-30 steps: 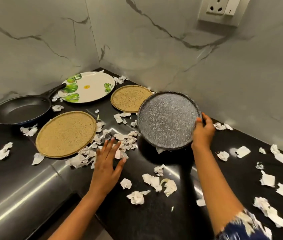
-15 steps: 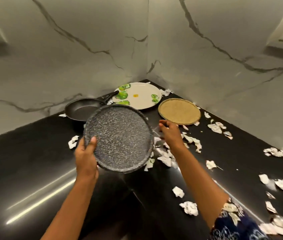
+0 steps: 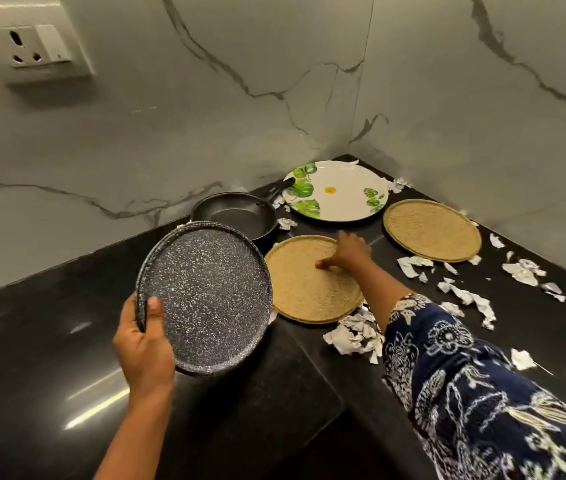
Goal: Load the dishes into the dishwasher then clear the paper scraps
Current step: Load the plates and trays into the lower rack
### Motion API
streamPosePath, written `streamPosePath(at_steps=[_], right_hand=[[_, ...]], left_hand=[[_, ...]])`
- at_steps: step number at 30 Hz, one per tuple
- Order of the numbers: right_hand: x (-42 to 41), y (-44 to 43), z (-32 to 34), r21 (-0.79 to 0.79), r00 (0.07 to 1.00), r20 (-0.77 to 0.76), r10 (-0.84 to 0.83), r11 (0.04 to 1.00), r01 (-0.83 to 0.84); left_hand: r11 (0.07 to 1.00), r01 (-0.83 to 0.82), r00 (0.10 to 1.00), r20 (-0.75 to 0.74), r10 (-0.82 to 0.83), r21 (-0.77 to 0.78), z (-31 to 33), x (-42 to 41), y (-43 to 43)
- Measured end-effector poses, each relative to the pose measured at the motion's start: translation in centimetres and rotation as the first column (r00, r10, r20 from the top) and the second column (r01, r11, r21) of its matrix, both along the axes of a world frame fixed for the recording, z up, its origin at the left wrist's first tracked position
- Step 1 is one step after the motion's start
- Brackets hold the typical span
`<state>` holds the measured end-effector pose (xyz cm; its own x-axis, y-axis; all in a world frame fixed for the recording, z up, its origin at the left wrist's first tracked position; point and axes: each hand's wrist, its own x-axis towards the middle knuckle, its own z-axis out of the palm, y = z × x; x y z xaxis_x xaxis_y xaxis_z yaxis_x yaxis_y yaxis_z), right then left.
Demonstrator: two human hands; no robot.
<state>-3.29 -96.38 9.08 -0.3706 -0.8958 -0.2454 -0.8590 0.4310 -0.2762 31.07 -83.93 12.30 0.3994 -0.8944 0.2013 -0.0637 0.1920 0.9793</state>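
Clamping speckled plate (image 3: 209, 296) by rim in left grip (image 3: 143, 344); resting right grip (image 3: 347, 252) on nearer tan plate (image 3: 306, 289) just beside, unclear whether grasping.

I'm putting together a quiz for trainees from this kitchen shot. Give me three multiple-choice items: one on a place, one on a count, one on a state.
1. What lies deepest in the corner? A) pan B) leaf plate C) speckled plate
2. How many woven plates lie on the counter? A) one B) two C) three
3. The speckled plate is: A) flat on the counter B) inside the pan C) held up by the left hand

Key: 1 B, the leaf plate lies behind the pan, nearest the corner. 2 B, a near woven plate and a far woven plate. 3 C, the left hand grips its rim, clear of the counter.
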Motion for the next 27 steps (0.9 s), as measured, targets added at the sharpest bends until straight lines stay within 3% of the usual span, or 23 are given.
streamPosePath(at_steps=[5, 11, 15, 21, 25, 27], right_hand=[[-0.2, -0.3, 0.2, -0.040, 0.991, 0.094, -0.095, 0.994, 0.099], [0.3, 2.9, 5.0, -0.369, 0.951, 0.309, -0.023, 0.918, 0.143], [1.1, 9.9, 9.9, -0.578, 0.909, 0.417, 0.012, 0.775, 0.255], [2.8, 30.4, 13.8, -0.823, 0.885, 0.466, 0.007, 0.371, 0.430], [5.4, 47.0, 12.5, -0.865, 0.912, 0.381, -0.151, 0.290, 0.409], [7.3, 55.5, 10.8, -0.863, 0.894, 0.378, -0.242, 0.256, 0.435]], left_hand=[[0.999, 0.025, 0.999, -0.046, -0.024, 0.024, 0.3, -0.1, -0.1], [0.999, 0.029, 0.994, -0.104, -0.033, -0.044, 1.5, -0.2, 1.7], [0.996, 0.036, 0.989, -0.140, -0.048, -0.085, 2.2, -0.4, 4.5], [0.953, 0.263, 0.956, -0.094, -0.279, -0.151, 3.3, -2.2, 13.4], [0.852, 0.494, 0.869, 0.086, -0.487, -0.171, 2.2, -3.8, 22.4], [0.763, 0.619, 0.785, 0.190, -0.590, -0.189, 1.0, -4.6, 27.9]])
